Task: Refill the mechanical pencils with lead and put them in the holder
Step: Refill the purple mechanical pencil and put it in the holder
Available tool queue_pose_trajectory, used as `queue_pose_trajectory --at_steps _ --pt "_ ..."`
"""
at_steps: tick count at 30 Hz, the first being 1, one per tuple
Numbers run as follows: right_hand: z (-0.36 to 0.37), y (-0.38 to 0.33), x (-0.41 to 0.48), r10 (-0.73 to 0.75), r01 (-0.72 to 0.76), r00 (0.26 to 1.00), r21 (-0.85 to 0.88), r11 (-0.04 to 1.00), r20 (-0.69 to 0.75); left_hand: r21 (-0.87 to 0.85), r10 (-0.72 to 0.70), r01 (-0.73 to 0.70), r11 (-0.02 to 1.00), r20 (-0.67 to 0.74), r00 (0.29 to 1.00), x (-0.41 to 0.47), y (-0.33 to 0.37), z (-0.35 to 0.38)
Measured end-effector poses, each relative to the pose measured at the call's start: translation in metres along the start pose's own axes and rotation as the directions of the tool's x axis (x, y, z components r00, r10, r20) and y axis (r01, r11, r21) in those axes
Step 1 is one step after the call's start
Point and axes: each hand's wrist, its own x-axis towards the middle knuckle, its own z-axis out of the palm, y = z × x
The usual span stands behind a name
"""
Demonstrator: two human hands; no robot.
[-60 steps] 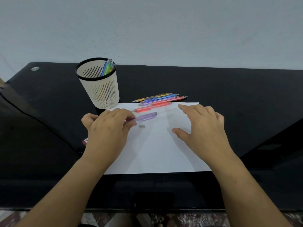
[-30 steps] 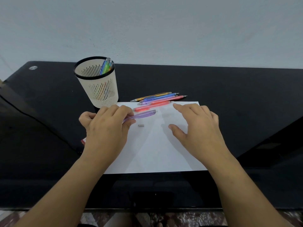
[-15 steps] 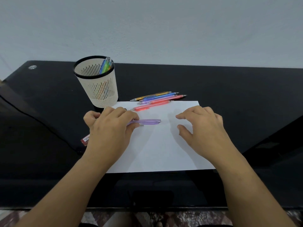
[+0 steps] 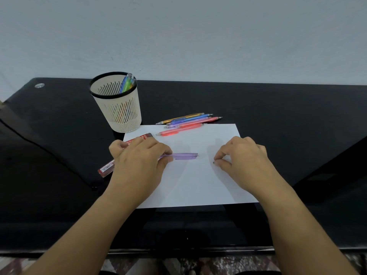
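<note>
My left hand grips a translucent purple mechanical pencil, which points right, level over the white paper. Partly under that hand lies a red lead case. To the right, my right hand rests on the paper, with thumb and forefinger pinching a tiny dark piece; I cannot tell what it is. The cream slotted holder stands at the back left with blue and green pencils in it. Several coloured pencils lie behind the paper, and a red one lies on its far edge.
Everything sits on a glossy black table against a pale wall. A dark cable runs across the table's left side. The near table edge is just below my forearms.
My left hand has levelled the purple pencil and shifted slightly right. My right hand's fingers have curled from flat into a pinch. The small grey piece on the paper is no longer visible.
</note>
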Motion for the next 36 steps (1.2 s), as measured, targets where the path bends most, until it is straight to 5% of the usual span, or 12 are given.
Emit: queue_pose_trajectory --at_steps 18,36 --pt "0.007 -0.016 0.001 -0.164 0.167 0.977 0.005 0.986 -0.136 -0.022 0.000 0.001 1.000 0.023 1.000 0.000 0.002 0.002" --pt "0.009 -0.020 0.002 -0.165 0.170 0.976 0.021 0.985 -0.144 -0.042 -0.060 0.061 0.997 0.036 0.998 0.001 0.001 0.002"
